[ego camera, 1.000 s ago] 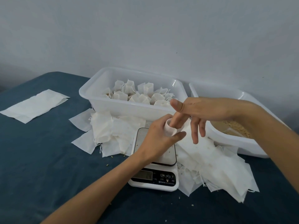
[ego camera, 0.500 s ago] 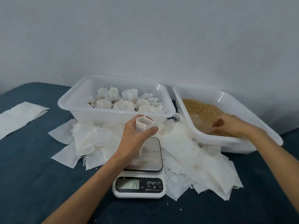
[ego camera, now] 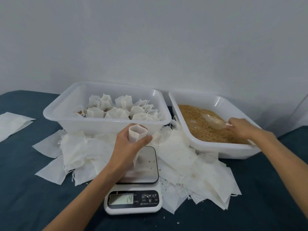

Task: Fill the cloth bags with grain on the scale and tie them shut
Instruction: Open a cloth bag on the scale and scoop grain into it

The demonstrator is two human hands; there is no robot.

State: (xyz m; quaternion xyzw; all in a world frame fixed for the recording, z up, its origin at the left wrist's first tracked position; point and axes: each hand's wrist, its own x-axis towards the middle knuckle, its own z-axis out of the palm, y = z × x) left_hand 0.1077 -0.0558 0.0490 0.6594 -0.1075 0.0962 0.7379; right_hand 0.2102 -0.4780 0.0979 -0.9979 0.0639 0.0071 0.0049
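- My left hand (ego camera: 128, 145) grips a small white cloth bag (ego camera: 137, 132) round its neck, fingers and thumb curled about it so the mouth stands open and upward; the bag's lower end hangs down to the steel platform of the white digital kitchen scale (ego camera: 133, 195), and I cannot tell whether it rests its weight there.
- The scale's display reads 14.
- My right hand (ego camera: 241, 129) is closed round the handle of a clear plastic scoop (ego camera: 215, 121), whose bowl lies in the tan grain (ego camera: 200, 127) inside the white rectangular plastic tub on the right (ego camera: 216, 151).
- The white plastic tub on the left (ego camera: 80, 125), behind the scale, holds filled, gathered cloth bags (ego camera: 120, 109).
- Flat empty white bags (ego camera: 191, 165) lie heaped on both sides of the scale on the dark blue cloth-covered table (ego camera: 33, 197).
- A separate flat white stack (ego camera: 11, 125) lies at the far left edge.
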